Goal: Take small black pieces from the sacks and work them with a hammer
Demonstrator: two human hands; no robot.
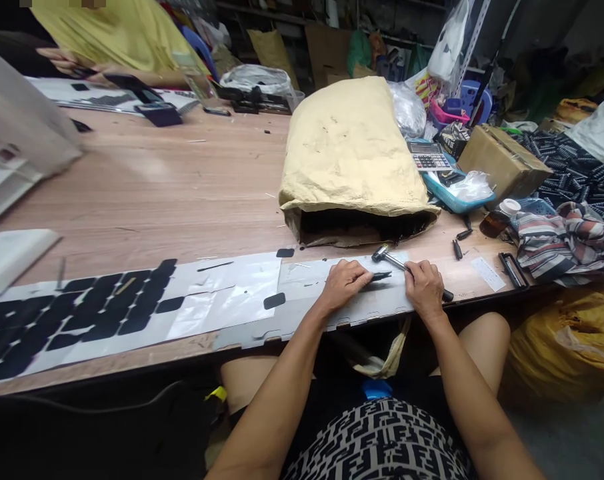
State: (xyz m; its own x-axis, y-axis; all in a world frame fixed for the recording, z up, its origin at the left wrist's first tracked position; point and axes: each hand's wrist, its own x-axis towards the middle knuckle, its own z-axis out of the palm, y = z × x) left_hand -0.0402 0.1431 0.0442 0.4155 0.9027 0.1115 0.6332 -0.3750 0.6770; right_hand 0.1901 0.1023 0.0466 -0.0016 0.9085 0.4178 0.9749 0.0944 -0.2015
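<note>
My left hand [349,283] is closed on a slim black piece [381,275] whose pointed end sticks out to the right past my fingertips. What kind of thing the piece is, I cannot tell. In my right hand [425,288] is a small hammer [393,260], gripped along its handle. Its metal head points up and left, above the black piece and apart from it. Both hands are over a pale sheet [302,303] along the table's front edge. A black rounded patch [275,301] lies on the sheet, left of my left hand.
An open-mouthed paper sack [352,147] stands just beyond my hands. Rows of black rounded pieces [137,300] lie at the left. A blue basket [457,190], a brown bottle [497,220] and a cardboard box [502,163] are at the right. Another person in a yellow top [127,40] sits across.
</note>
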